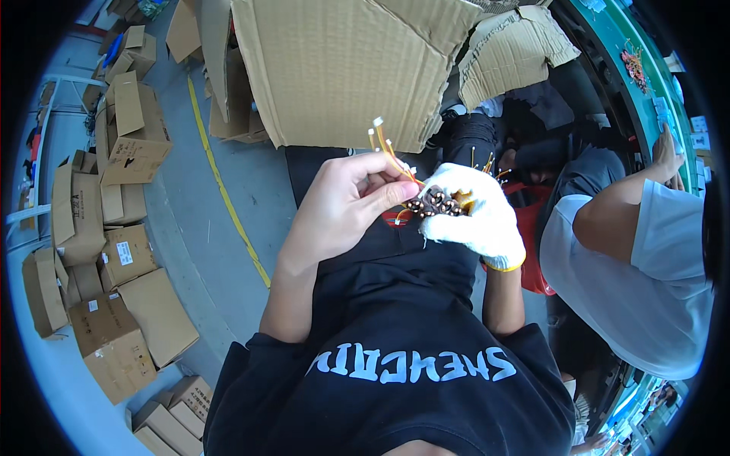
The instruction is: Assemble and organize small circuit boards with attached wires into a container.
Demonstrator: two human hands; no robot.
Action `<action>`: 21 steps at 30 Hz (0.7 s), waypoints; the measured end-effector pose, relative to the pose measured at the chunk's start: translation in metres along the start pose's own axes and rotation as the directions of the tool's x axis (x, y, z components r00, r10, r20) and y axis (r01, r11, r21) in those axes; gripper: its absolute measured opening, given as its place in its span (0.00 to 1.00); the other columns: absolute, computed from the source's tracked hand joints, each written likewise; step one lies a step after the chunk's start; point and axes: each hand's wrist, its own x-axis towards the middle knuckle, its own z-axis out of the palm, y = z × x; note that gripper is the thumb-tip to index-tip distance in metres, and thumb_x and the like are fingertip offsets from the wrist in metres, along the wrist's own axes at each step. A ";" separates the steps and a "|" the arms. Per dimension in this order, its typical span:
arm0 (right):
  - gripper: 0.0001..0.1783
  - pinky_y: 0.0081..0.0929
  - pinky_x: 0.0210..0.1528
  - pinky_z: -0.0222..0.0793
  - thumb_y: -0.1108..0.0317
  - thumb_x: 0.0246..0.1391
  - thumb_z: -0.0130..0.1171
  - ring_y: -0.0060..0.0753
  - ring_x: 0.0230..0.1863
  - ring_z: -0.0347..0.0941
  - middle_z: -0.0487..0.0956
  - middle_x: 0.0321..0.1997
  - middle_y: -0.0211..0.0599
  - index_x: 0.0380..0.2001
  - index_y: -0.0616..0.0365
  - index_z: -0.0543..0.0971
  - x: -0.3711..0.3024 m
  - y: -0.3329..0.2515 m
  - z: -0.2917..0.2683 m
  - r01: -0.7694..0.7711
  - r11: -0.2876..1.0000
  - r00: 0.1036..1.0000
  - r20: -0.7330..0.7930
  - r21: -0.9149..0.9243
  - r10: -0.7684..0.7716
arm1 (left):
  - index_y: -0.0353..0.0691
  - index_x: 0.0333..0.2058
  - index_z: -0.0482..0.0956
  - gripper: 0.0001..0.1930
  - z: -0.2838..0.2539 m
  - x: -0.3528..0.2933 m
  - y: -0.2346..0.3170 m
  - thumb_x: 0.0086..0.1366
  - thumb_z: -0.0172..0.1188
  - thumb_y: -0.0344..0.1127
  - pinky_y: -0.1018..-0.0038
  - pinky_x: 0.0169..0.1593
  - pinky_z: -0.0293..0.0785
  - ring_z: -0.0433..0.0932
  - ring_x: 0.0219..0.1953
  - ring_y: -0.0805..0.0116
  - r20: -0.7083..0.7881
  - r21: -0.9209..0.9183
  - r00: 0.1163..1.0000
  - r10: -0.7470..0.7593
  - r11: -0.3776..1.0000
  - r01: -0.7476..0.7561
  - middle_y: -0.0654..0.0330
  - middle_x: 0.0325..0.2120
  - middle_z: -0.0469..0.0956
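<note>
My bare left hand (342, 199) is closed, with thumb and fingertips pinching several thin orange and yellow wires (391, 156) that end in small white connectors. Close beside it, my right hand (480, 216), in a white knitted glove with a yellow cuff edge, grips a bundle of small dark cylindrical parts with copper-coloured ends (437, 203). More wires with white tips (487, 162) stick out beyond the glove on its far side. Both hands meet above my lap. Where the pinched wires join the bundle is hidden by my fingers.
A large cardboard sheet (342, 68) stands just beyond my hands. Cardboard boxes (137, 137) are piled at left, past a yellow floor line (220, 178). On the right sits a co-worker in a white shirt (631, 266), one arm on a green bench (646, 121). Something red (532, 228) lies between us.
</note>
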 end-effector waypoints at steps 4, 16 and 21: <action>0.17 0.17 0.34 0.69 0.71 0.43 0.70 0.17 0.30 0.73 0.79 0.31 0.28 0.37 0.62 0.78 0.007 0.008 -0.006 -0.006 0.999 0.999 0.049 -0.046 0.009 | 0.29 0.35 0.79 0.07 0.000 0.011 -0.018 0.62 0.60 0.29 0.82 0.27 0.65 0.69 0.23 0.83 0.013 -0.070 0.993 0.116 0.991 -0.115 0.64 0.21 0.76; 0.18 0.16 0.30 0.67 0.68 0.49 0.63 0.18 0.29 0.71 0.75 0.31 0.31 0.42 0.61 0.72 0.005 0.030 0.019 -0.074 0.877 0.950 -0.234 0.476 0.207 | 0.33 0.32 0.74 0.06 0.029 0.015 -0.039 0.64 0.59 0.30 0.83 0.22 0.60 0.66 0.21 0.82 -0.342 -0.214 0.937 0.070 0.965 -0.150 0.66 0.25 0.73; 0.14 0.16 0.28 0.66 0.65 0.53 0.62 0.16 0.25 0.71 0.76 0.27 0.29 0.40 0.61 0.73 0.012 0.028 0.025 -0.036 0.933 0.957 -0.257 0.358 0.135 | 0.32 0.32 0.74 0.06 0.039 0.017 -0.052 0.65 0.57 0.29 0.82 0.23 0.62 0.66 0.21 0.81 -0.346 0.393 0.770 0.536 0.828 -0.400 0.65 0.26 0.74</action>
